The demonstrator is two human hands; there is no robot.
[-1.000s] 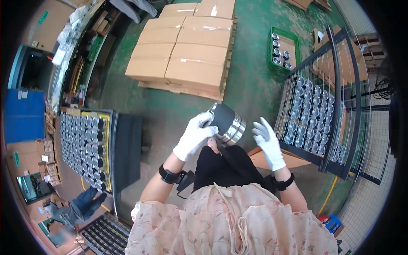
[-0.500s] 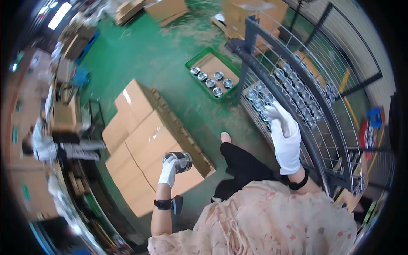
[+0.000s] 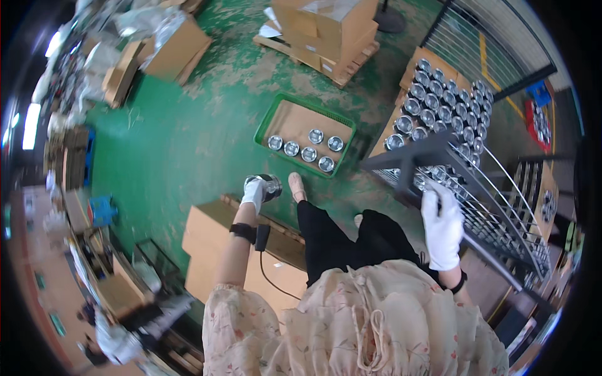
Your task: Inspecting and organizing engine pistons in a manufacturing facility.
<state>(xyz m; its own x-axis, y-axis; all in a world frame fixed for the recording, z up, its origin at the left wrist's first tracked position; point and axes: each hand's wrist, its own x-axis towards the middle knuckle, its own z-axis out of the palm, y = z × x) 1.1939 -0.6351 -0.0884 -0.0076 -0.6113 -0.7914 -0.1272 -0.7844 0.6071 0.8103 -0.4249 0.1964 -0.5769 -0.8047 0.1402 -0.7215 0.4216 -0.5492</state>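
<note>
My left hand (image 3: 254,193), in a white glove, grips a metal piston (image 3: 273,187) by its side, out over the floor beyond the cardboard boxes (image 3: 207,241). The gloved right hand (image 3: 443,227) is raised beside the dark frame rail (image 3: 411,169) of a wire cage; its fingers are bent and a little apart, with nothing visible in them. I cannot tell whether it touches the rail. Ahead on the floor lies a green crate (image 3: 258,133) lined with cardboard, where several pistons (image 3: 308,154) stand in its near part. Many more pistons (image 3: 431,101) stand in rows inside the cage.
A pallet (image 3: 342,72) with large cartons stands at the far side. Wrapped goods and cardboard (image 3: 179,47) are heaped at the far left. Another person (image 3: 116,341) is at the lower left near the benches. A red bin (image 3: 538,125) sits at the right.
My body has turned and stepped toward the green crate, past the boxes. The piston stays in my left hand and has moved forward. The right hand remains by the cage, whose frame now appears lower.
</note>
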